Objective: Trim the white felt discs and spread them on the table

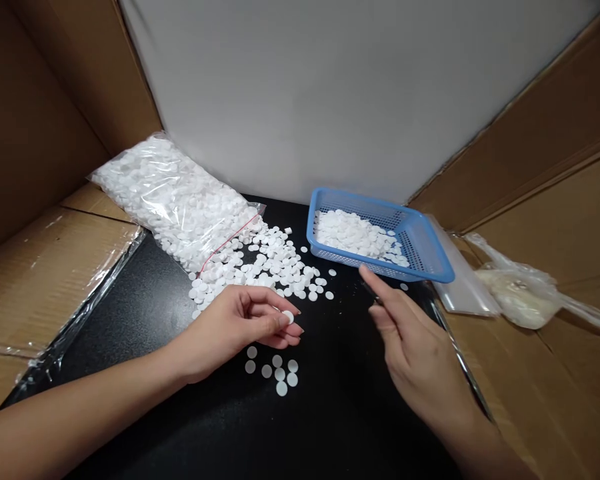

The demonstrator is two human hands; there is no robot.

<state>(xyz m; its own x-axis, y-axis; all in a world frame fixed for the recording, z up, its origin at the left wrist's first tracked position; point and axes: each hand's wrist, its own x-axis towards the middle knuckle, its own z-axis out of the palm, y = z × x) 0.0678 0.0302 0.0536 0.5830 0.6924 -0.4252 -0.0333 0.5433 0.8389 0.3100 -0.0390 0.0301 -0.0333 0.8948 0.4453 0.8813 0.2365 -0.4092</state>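
Between the thumb and fingers of my left hand (253, 320) is a small white disc (289, 317). My right hand (423, 357) is closed around a thin dark tool (371, 293), mostly hidden by the fingers, with the index finger stretched along it. Several loose white discs (280, 375) lie on the black tabletop (330, 413) just below my left hand. Behind that hand spreads a pile of white discs (275, 260), spilling from the mouth of a clear zip bag (165, 193) full of them. A blue basket (440, 267) holding more discs (353, 233) stands beyond my right hand.
Flat clear plastic bags (467, 293) and a knotted plastic bag with pale contents (520, 297) lie on cardboard (575, 373) at the right. Cardboard walls (35, 87) rise on both sides, and a pale wall (330, 93) closes the back.
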